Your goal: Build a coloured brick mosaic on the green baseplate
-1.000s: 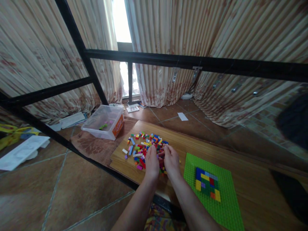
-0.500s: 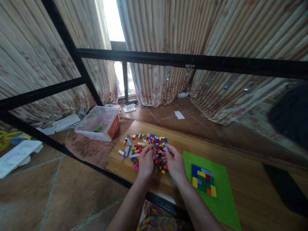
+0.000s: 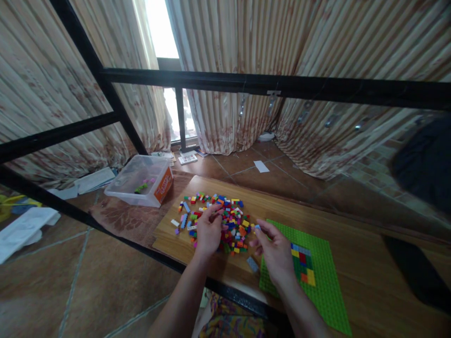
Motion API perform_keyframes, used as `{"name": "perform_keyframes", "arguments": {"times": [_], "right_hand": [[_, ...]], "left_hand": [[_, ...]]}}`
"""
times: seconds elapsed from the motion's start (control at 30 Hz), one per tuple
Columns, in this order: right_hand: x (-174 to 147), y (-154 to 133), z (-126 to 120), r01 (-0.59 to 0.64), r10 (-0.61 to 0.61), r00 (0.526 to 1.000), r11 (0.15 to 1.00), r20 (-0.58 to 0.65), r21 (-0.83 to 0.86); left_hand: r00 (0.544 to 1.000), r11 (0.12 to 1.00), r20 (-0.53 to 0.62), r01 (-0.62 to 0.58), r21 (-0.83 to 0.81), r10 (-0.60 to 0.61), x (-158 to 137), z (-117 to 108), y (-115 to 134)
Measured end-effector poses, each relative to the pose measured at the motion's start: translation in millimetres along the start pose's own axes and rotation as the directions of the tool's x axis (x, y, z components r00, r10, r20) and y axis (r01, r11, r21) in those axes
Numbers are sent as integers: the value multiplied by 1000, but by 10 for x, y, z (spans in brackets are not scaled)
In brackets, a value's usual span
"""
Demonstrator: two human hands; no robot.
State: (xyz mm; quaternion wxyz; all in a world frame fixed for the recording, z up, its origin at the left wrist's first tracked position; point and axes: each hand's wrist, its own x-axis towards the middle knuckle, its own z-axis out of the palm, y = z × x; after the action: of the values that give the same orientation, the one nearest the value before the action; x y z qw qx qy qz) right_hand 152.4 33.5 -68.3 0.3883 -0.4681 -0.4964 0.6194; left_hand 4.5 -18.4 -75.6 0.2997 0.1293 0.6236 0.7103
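My right hand pinches a small light blue brick between thumb and fingers, just left of the green baseplate. Its palm and wrist hide part of the patch of coloured bricks fixed on that plate. Over the heap of loose toy bricks is my left hand, its fingers slightly bent and apart, with no brick visible in them. A flat grey-blue brick lies alone on the wooden table between the heap and the baseplate.
The wooden tabletop carries a dark flat object at its right. On the floor beyond its left end stands a clear plastic box with a few bricks inside. A black metal bar crosses ahead, before curtains.
My right hand has moved right, away from the heap towards the baseplate, carrying the light blue brick. My left hand has shifted slightly left, so the hands are farther apart.
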Motion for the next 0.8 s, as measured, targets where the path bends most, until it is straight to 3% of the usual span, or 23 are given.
{"name": "perform_keyframes", "arguments": {"times": [0.07, 0.13, 0.2, 0.23, 0.33, 0.43, 0.6, 0.8], "right_hand": [[-62, -26, -88, -8, 9, 1000, 999, -7, 39], [-111, -42, -199, -20, 20, 1000, 997, -3, 70], [-151, -46, -317, -42, 42, 999, 996, -1, 83], [-168, -42, -373, -57, 58, 998, 995, -4, 83], [-218, -21, -499, -94, 95, 995, 993, -17, 73], [-271, -8, -558, -99, 100, 995, 993, -17, 58], [-317, -40, -614, -114, 115, 992, 993, -44, 29], [-308, -70, -631, -113, 115, 992, 993, -57, 38]], "left_hand": [[996, 990, -29, -76, 115, 80, 80, -104, 46], [972, 924, -57, -199, 328, 229, 188, -250, 104], [933, 757, 19, -303, 579, 359, 304, -397, 174], [919, 640, 117, -349, 684, 375, 356, -455, 213], [875, 291, 385, -465, 836, 292, 461, -522, 326], [846, 79, 504, -522, 849, 171, 509, -475, 403], [853, -16, 517, -518, 856, 65, 595, -462, 445], [879, -55, 468, -465, 884, 93, 684, -618, 501]]}}
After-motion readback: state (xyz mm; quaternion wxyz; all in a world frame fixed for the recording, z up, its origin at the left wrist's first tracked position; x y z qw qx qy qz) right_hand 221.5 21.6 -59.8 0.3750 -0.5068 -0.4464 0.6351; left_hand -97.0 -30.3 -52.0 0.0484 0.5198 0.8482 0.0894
